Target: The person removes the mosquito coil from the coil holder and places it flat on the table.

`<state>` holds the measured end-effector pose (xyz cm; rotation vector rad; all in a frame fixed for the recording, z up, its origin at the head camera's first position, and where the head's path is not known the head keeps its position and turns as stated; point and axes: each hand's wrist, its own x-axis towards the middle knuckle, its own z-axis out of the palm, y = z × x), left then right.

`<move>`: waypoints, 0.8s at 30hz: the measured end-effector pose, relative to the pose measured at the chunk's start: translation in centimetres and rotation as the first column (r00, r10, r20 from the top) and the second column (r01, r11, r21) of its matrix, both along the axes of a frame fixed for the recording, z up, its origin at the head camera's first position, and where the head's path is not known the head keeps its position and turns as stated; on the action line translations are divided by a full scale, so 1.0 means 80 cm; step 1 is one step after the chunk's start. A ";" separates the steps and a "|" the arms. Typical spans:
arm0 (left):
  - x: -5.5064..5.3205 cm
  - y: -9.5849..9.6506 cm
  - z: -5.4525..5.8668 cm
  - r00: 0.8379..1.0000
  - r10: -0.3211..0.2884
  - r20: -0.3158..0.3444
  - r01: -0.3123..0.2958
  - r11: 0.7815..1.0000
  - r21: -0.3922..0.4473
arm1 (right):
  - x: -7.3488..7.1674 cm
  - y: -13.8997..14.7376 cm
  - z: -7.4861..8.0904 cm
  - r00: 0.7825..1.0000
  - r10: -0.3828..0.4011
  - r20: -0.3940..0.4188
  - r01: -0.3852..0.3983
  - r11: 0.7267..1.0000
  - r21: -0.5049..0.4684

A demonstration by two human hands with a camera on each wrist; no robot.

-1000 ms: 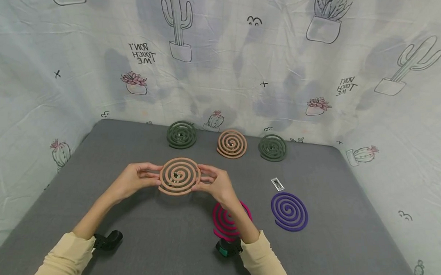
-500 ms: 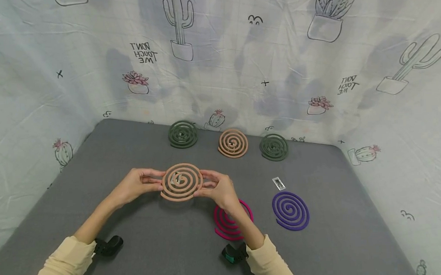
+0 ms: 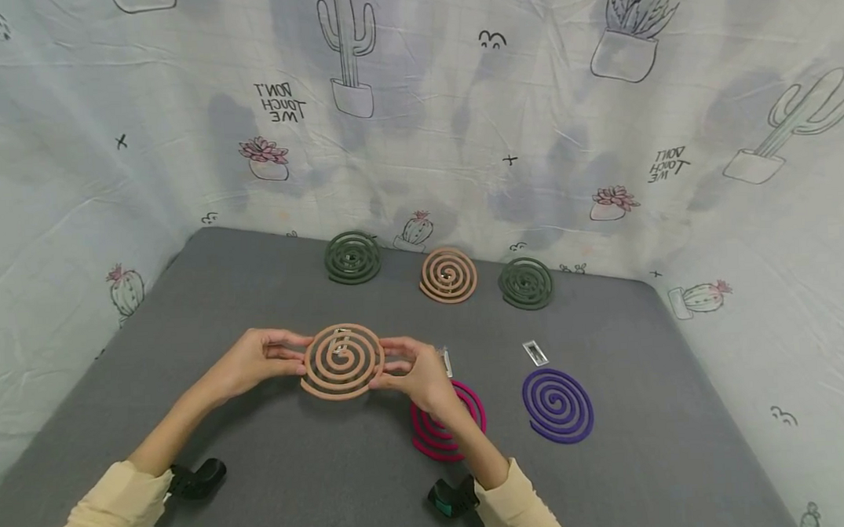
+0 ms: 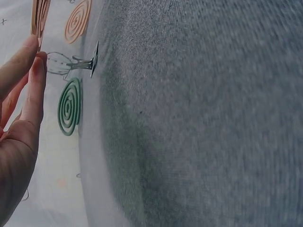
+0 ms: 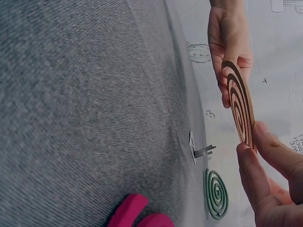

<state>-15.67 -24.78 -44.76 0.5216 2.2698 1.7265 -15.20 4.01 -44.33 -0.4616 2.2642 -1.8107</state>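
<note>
Backwards "DON'T TOUCH" [image 3: 276, 98] beyond held coil [image 3: 343, 358]

The held coil [image 3: 344, 360] is above the table [image 3: 297, 473], with the left hand [image 3: 252, 364] at its left rim and the right hand [image 3: 420, 374] at its right rim; through its gaps one stand [image 3: 340, 338] is visible. Farther back, near the curtain [image 3: 438, 145], there is a row — the back-left coil [image 3: 353, 258], the back-middle coil [image 3: 448, 276] and the back-right coil [image 3: 526, 283]. In front, the front coil [image 3: 433, 444] is partly hidden by the right forearm [image 3: 475, 446], and behind it is a second stand [image 3: 447, 363]. To its right lies the front-right coil [image 3: 557, 404] — just behind this one, a third stand [image 3: 535, 354]
</note>
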 end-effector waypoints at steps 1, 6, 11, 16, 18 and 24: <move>0.001 -0.001 0.000 1.000 -0.007 0.003 0.007 1.000 0.002 | 0.000 -0.001 -0.001 1.000 0.003 0.003 -0.003 1.000 0.005; 0.004 -0.006 -0.001 0.999 -0.041 -0.012 0.041 0.999 0.003 | 0.001 -0.004 -0.006 1.000 0.024 0.004 -0.024 1.000 0.019; 0.007 -0.010 -0.005 0.996 -0.075 -0.045 0.075 0.997 -0.006 | 0.002 -0.005 -0.008 0.999 0.044 -0.002 -0.044 0.999 0.018; 0.008 -0.013 -0.008 0.995 -0.088 -0.053 0.089 0.996 0.024 | 0.003 -0.005 -0.007 0.997 0.075 0.036 -0.075 0.997 -0.004; 0.008 -0.014 -0.009 0.995 -0.087 -0.041 0.088 0.995 0.039 | 0.003 -0.005 -0.007 0.994 0.092 0.055 -0.091 0.996 -0.022; 0.010 -0.016 -0.012 0.996 -0.086 -0.022 0.086 0.996 0.019 | 0.003 -0.008 -0.006 0.985 0.132 0.107 -0.126 0.990 -0.064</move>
